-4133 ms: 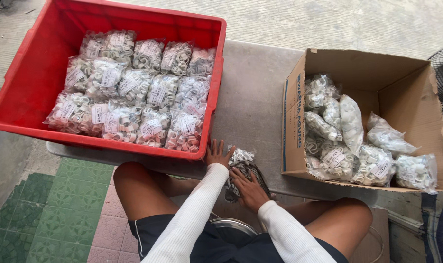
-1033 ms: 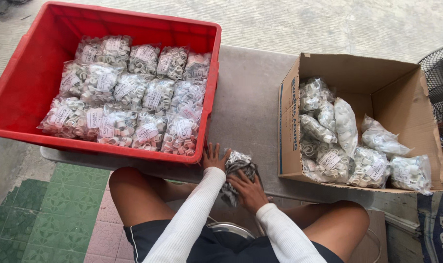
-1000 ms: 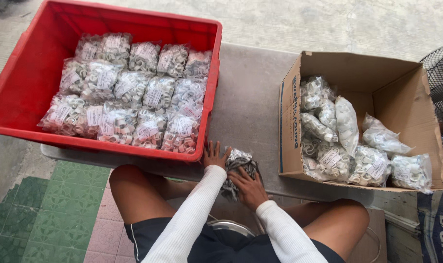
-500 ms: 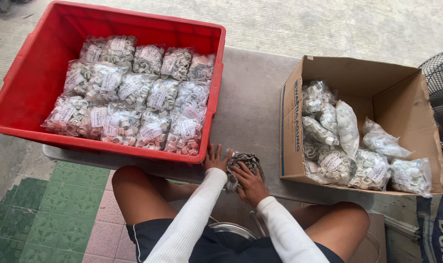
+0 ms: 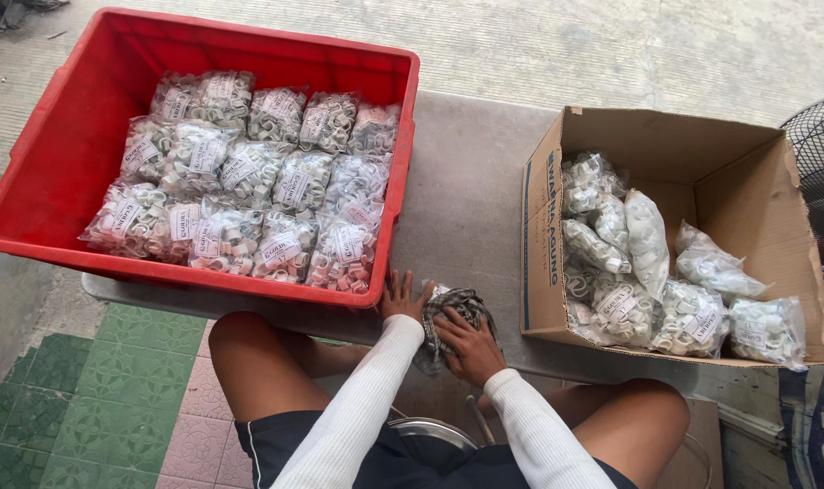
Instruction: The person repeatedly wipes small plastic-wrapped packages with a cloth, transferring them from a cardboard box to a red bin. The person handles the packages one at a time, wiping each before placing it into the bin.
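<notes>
1. Cloth (image 5: 462, 312), a crumpled grey rag, lies at the near edge of the grey table (image 5: 471, 199), in the gap between the red crate (image 5: 59, 145) and the cardboard box (image 5: 729, 172). It is bunched rather than spread, so it has no clear long axis; part of it hangs down over the table edge toward the person's lap.

2. Right hand (image 5: 466, 344) rests on top of the cloth, fingers curled down over it, pressing or gripping it. Whether the fingers close fully around a fold I cannot tell.

3. Left hand (image 5: 403, 299) lies open and flat, fingers spread on the table, just beside the cloth on its left and touching the crate's near wall. It holds nothing.

4. The cloth sits directly under the right hand and to the right of the left hand, so the right hand is the one on it; the left only borders it.

5. Both arms wear long white sleeves and reach forward from between the person's bare knees.

6. The red crate, on the left, holds clear bags (image 5: 249, 172) of small white parts, packed in rows, each with a white label.

7. The cardboard box, on the right, stands open and holds more such bags (image 5: 647, 263), piled loosely.

8. A wire fan guard (image 5: 819, 163) shows at the far right edge, and green and pink floor tiles (image 5: 104, 398) lie below the table on the left.
</notes>
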